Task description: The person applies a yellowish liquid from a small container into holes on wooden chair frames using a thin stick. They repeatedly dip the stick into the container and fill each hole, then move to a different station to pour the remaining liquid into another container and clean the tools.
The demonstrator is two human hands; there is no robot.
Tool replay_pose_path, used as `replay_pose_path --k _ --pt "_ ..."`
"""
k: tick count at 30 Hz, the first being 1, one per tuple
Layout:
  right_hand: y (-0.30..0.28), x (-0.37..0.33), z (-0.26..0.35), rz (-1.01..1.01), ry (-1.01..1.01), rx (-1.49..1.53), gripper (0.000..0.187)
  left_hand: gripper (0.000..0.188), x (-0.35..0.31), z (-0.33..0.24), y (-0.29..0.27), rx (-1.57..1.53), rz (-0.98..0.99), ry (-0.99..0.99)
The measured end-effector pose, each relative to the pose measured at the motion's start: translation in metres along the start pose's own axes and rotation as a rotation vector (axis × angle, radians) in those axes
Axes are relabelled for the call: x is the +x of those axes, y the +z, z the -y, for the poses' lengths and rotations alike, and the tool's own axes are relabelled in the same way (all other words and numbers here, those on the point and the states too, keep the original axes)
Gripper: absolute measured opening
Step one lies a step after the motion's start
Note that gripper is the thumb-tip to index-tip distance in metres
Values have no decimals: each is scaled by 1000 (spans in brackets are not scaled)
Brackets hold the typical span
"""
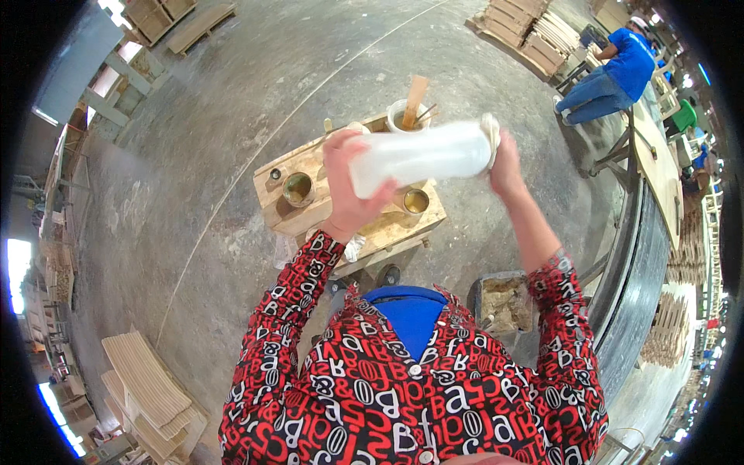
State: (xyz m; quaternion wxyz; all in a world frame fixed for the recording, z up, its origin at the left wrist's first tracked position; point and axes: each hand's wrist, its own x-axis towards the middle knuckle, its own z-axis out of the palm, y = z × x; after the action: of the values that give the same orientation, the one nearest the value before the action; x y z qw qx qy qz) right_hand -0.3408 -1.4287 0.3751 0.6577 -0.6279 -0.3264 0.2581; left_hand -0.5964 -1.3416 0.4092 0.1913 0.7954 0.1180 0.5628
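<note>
A translucent white plastic bottle (426, 153) lies sideways in the air between my hands, above the wooden bench (372, 236). My left hand (353, 182) is wrapped round its wide left end, fingers and thumb on either side. At the other end, my right hand (505, 167) grips near the pale rim or lid (490, 143); its fingers are partly hidden behind it. Below the bottle stands a cup of yellowish-brown liquid (416, 201). A larger container with brownish liquid (297, 188) sits left of my left hand.
A white bucket (397, 116) holding a wooden paddle (416, 97) and thin sticks stands behind the bottle. A small dark cap (275, 174) lies at the bench's left. A worn bin (505, 302) is on the floor near my right arm. A person in blue (620, 74) works far right.
</note>
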Motion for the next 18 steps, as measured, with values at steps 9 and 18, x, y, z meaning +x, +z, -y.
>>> replay_pose_path --k 9,18 --pt "35 -7 154 459 -1192 -776 26 52 -16 22 -27 -1441 259 -1461" --pt "50 20 57 177 211 78 37 68 3 3 -33 -562 -100 -637"
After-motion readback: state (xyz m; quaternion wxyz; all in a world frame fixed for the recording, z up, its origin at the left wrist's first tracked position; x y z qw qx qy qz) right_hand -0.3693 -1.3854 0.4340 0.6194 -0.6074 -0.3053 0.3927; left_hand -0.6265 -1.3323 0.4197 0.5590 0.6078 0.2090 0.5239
